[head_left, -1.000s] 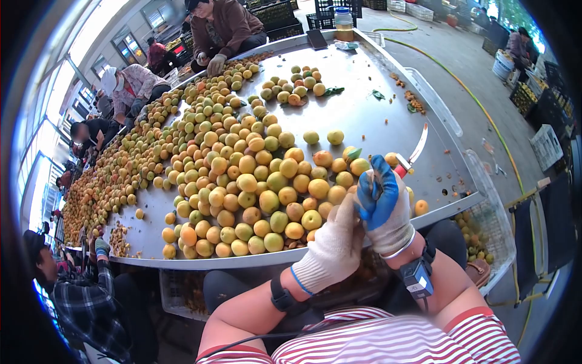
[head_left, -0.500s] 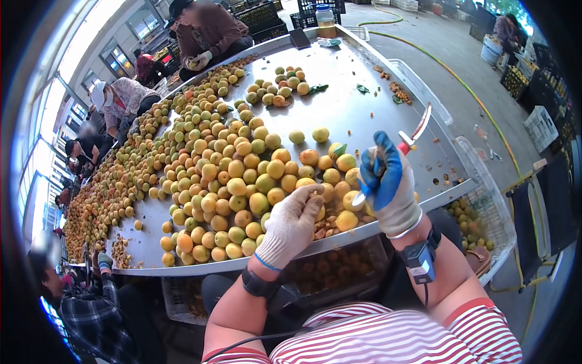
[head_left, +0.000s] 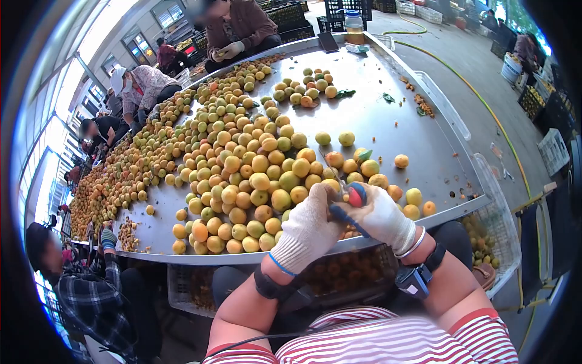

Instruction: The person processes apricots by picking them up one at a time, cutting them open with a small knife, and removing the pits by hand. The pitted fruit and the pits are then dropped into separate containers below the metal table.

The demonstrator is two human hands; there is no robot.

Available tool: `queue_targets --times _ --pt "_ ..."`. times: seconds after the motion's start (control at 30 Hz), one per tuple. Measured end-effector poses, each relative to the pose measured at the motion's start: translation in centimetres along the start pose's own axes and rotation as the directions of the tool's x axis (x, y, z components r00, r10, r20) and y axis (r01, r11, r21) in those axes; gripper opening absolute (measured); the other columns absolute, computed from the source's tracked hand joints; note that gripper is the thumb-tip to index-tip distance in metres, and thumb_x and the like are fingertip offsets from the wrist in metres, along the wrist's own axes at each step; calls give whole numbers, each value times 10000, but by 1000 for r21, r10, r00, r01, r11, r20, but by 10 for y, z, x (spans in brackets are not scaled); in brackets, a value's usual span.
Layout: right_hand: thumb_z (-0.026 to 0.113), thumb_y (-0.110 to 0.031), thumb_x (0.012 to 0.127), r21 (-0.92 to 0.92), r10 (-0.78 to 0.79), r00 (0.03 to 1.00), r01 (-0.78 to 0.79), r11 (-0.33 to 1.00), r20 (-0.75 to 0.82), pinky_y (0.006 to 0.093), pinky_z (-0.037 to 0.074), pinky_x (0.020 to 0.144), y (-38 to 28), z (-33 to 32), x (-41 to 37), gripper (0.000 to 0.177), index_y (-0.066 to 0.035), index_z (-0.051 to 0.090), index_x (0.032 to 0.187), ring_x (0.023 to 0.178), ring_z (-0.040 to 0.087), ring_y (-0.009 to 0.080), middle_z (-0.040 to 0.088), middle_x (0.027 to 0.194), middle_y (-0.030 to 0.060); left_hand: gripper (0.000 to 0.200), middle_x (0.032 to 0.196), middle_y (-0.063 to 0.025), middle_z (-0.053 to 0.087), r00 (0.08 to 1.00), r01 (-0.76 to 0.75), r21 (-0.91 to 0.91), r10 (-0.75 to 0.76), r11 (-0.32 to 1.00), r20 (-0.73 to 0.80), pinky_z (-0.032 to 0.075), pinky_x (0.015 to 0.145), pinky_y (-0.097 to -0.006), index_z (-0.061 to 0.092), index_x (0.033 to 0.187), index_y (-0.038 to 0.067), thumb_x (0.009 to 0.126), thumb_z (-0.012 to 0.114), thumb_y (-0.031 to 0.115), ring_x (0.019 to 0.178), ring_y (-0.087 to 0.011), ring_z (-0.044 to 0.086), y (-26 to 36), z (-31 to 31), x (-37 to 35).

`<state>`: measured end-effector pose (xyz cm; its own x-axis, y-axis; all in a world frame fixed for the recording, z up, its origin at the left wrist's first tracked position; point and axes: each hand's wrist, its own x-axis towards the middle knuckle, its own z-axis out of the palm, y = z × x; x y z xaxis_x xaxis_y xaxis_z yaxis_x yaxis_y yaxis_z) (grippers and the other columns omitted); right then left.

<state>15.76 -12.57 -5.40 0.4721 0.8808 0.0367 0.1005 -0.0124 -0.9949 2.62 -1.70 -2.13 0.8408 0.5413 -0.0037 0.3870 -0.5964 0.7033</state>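
My right hand [head_left: 379, 215], in a white glove with blue on the fingers, is closed around a red-handled tool [head_left: 356, 194] with a thin metal blade pointing up and left. Close against it is my left hand [head_left: 309, 227], in a white knitted glove, with its fingers bent together. A small yellowish bit shows between the hands, but what the left fingers hold is hidden. Just beyond both hands lies a large spread of yellow-orange and greenish apricots [head_left: 259, 181] on the metal table [head_left: 418, 142]. Several apricots [head_left: 413, 196] sit right of my right hand.
Crates of fruit [head_left: 485, 233] stand below the table edge. A phone [head_left: 328, 42] and a jar [head_left: 354, 27] are at the far end. Fruit scraps [head_left: 422, 104] lie along the right side. Other people [head_left: 239, 30] sit along the left side. A yellow-green hose [head_left: 461, 82] crosses the floor.
My right hand has come down and left to meet my left hand. The tool's blade has swung from upper right to upper left. The whole view has shifted slightly.
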Motion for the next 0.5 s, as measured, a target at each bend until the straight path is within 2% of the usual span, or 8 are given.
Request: queue_targets --times 0.07,0.17,0.27,0.3,0.33,0.4,0.43,0.5 --pt "704 -154 936 -123 2 1000 -5 992 -30 288 546 789 0 2 -2 264 26 648 1120 868 631 101 712 968 82 453 936 -209 676 999 4 -32 -3 999 32 541 773 -409 511 1158 26 838 769 214 899 -365 694 1 1 -2" --pt "637 -120 980 46 -9 995 14 999 -104 273 542 797 -2 9 -3 196 40 653 1093 852 639 105 708 943 54 441 928 -193 677 999 29 0 -29 1000 -37 539 767 -401 515 1152 31 848 759 236 871 -336 697 10 -2 -3" --pt "604 -148 1017 419 254 932 -129 899 -258 244 532 748 0 3 3 198 32 655 1080 805 620 73 680 903 25 331 886 -129 682 993 -67 -77 59 995 -105 529 692 -350 559 1078 29 876 736 223 741 -214 659 3 -3 -2" --pt "596 -163 1023 392 249 941 -145 908 -228 234 530 701 4 -8 4 204 24 665 1068 768 607 59 680 875 13 311 866 -109 680 996 -51 -111 43 993 -73 523 676 -330 571 1052 25 877 739 220 714 -172 639 5 -8 -3" --pt "625 -186 1004 322 201 952 -120 939 -231 254 535 687 10 -12 8 221 21 672 1064 743 634 96 695 854 35 265 831 -148 695 998 -58 -179 54 982 -24 533 692 -395 592 1014 78 886 712 277 762 -317 700 3 -10 -4" --pt "653 -210 986 250 150 961 -90 964 -234 274 541 673 14 -16 9 242 19 680 1060 718 661 133 710 834 57 252 848 -116 696 983 -50 -219 87 974 164 527 678 -342 604 1009 53 882 723 235 725 -225 671 3 -19 -8" --pt "686 -236 960 -34 86 975 -95 995 -205 284 539 688 15 -16 8 260 16 694 1023 730 664 136 715 820 59 240 865 -85 697 934 -31 -253 118 967 338 522 664 -289 617 1004 27 877 734 193 688 -132 641 8 -23 -11" --pt "740 -293 901 -397 87 988 -130 909 -124 330 540 705 28 -18 7 305 7 715 948 742 672 156 724 801 104 185 902 -96 715 859 -55 -11 53 998 509 544 711 -315 674 1001 76 878 708 209 782 -195 704 28 -30 -20"
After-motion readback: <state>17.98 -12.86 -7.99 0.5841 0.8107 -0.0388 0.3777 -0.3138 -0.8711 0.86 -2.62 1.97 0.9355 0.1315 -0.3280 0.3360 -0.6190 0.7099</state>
